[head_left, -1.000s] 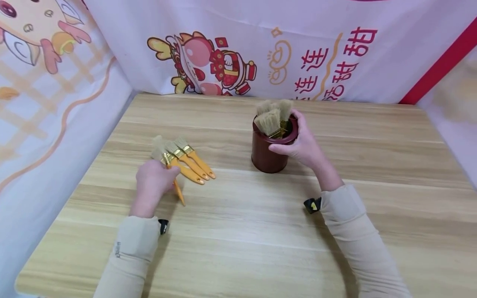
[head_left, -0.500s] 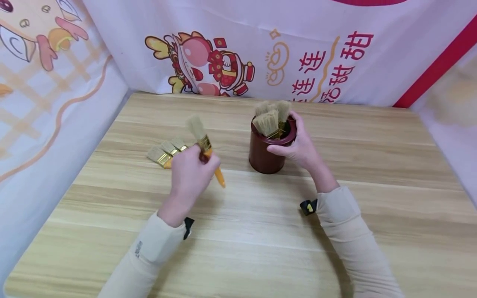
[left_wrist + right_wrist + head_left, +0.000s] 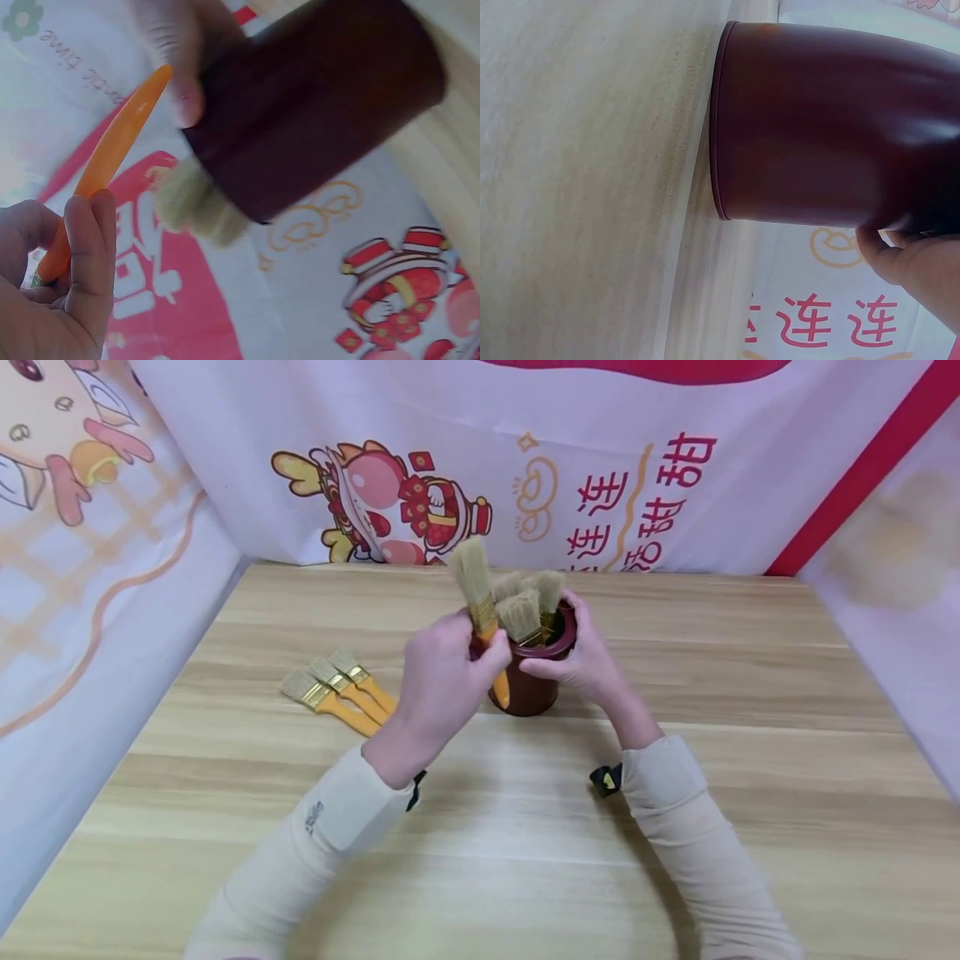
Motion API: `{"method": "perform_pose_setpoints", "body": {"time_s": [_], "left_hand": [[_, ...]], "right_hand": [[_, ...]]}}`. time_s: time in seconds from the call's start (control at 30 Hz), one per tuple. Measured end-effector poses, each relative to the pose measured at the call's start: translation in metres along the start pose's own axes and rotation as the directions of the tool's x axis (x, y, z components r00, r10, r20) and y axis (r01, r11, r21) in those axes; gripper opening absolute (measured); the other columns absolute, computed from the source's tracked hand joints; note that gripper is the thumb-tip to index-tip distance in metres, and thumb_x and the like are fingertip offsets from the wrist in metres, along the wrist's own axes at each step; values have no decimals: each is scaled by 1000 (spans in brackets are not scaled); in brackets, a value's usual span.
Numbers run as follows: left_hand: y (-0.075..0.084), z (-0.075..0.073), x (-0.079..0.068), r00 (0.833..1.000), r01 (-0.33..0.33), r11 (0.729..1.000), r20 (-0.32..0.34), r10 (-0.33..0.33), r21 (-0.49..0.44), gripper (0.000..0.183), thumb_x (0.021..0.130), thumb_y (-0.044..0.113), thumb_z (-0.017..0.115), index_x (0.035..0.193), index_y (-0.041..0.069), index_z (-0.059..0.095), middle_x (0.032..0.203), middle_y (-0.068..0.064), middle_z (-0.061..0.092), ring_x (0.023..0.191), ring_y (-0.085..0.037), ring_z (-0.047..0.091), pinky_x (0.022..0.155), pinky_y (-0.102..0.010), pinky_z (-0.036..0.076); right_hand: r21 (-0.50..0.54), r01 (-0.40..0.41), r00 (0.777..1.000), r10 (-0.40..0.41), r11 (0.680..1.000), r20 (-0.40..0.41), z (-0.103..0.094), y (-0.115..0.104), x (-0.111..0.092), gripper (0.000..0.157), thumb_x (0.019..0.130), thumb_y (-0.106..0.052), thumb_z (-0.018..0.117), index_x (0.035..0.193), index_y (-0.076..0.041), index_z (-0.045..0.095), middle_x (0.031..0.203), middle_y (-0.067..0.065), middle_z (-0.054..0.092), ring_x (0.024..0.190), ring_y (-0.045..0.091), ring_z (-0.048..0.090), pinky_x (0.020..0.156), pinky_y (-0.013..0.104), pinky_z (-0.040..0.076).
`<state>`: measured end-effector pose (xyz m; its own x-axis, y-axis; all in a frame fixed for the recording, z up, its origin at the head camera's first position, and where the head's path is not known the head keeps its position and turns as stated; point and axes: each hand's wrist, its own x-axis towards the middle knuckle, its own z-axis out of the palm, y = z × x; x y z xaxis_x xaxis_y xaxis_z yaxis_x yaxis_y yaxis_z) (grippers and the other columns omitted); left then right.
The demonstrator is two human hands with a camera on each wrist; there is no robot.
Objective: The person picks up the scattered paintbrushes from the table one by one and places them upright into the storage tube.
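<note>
My left hand (image 3: 446,681) pinches a paintbrush (image 3: 472,578) by its orange handle, bristles up, just left of a dark red can (image 3: 538,692). In the left wrist view the bare handle (image 3: 124,142) sticks out past the fingers. Several paintbrushes (image 3: 520,615) stand in the can with their pale bristles above the rim. My right hand (image 3: 592,664) grips the can near its top, thumb on the near side, fingers at the far side. The right wrist view has the can's wall (image 3: 817,127) standing on the table.
Three more paintbrushes (image 3: 322,695) lie fanned out on the wooden table (image 3: 510,843) at the left, their handle ends partly behind the left arm. A printed cloth (image 3: 247,468) hangs along the table's far edge, another at the left.
My left hand has lifted one paintbrush from beside the others at the left and carried it right and up to the can. My right hand keeps its hold on the can.
</note>
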<state>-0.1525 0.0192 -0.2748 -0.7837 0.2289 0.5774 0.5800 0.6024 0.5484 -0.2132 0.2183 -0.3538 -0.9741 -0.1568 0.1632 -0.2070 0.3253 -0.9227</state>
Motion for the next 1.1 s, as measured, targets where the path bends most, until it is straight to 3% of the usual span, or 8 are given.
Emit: {"method": "perform_pose_setpoints", "body": {"time_s": [0.2, 0.47, 0.6, 0.83, 1.1], "left_hand": [[15, 6, 23, 999, -45, 999, -1, 45, -4, 17, 89, 12, 58, 81, -2, 61, 66, -10, 56, 55, -19, 48, 48, -23, 34], [23, 23, 40, 998, -65, 998, 16, 66, -23, 21, 92, 16, 57, 86, -4, 63, 71, -12, 61, 61, -21, 55, 54, -28, 46], [21, 30, 45, 998, -64, 997, 12, 64, -31, 21, 93, 15, 57, 85, -4, 62, 73, -13, 60, 64, -23, 56, 57, -31, 50], [10, 41, 53, 997, -62, 998, -51, 61, -21, 22, 92, 16, 57, 85, -5, 61, 79, -16, 65, 71, -28, 63, 66, -36, 55], [9, 46, 59, 998, -44, 999, -38, 44, -11, 22, 92, 16, 57, 87, -5, 62, 83, -16, 66, 76, -28, 65, 72, -36, 57]], "right_hand": [[37, 38, 999, -38, 999, -12, 4, 8, -1, 100, 70, 0, 82, 149, -7, 19, 147, 16, 35, 132, 25, 39, 115, 41, 31], [43, 15, 1000, -14, 999, -16, 5, 15, -7, 100, 71, -12, 85, 148, -12, 21, 146, 11, 36, 129, 25, 41, 113, 45, 35], [58, 22, 1000, -21, 998, -8, 6, 14, -5, 100, 71, -11, 85, 148, -14, 21, 147, 10, 35, 130, 24, 40, 112, 45, 36], [73, 39, 999, -40, 997, 3, 6, 10, 1, 100, 71, -8, 84, 148, -14, 20, 149, 9, 33, 132, 23, 38, 114, 44, 33], [45, 14, 1000, -13, 999, -16, 0, 7, 2, 100, 71, -6, 84, 148, -11, 19, 149, 11, 33, 131, 24, 38, 115, 41, 32]]}}
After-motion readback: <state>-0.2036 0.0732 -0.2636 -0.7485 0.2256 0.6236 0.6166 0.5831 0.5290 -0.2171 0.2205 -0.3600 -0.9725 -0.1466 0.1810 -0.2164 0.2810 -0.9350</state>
